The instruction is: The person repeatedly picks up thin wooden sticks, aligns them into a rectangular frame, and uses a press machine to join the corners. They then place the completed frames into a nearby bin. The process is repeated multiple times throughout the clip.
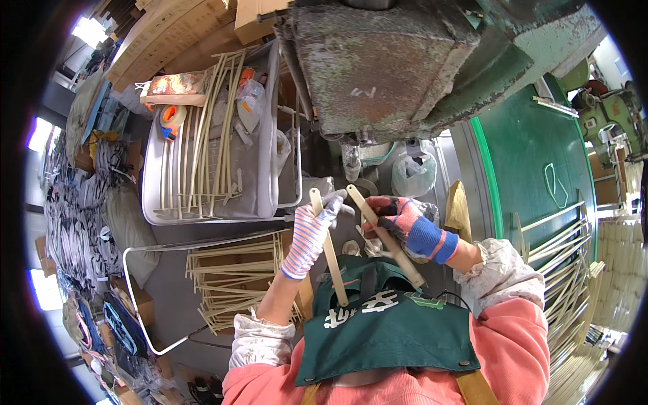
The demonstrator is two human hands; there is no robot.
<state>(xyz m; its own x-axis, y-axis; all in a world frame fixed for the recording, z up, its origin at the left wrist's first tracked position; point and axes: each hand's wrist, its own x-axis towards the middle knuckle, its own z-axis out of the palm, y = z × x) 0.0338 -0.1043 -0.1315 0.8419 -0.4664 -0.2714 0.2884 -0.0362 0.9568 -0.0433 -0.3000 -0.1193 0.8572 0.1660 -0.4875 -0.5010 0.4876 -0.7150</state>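
Observation:
My left hand (307, 239), in a white glove with pink and blue stripes, is closed on a flat cream slat (332, 266). This slat has a rounded top end with a small hole, and its lower end reaches my dark green apron (391, 331). My right hand (408, 226), in a blue and red glove, grips a second cream slat (395, 253). That one tilts from upper left to lower right and also has a hole near its top end. The two slats are apart from each other. Some of my fingertips are hidden behind the slats.
A worn green machine (385, 74) stands directly ahead. At the left, a white tray (152, 182) holds long cream strips, a tape roll (173, 118) and plastic bags. More strips (233, 270) are stacked below it. To the right is a green table (516, 155) with further strips (560, 263).

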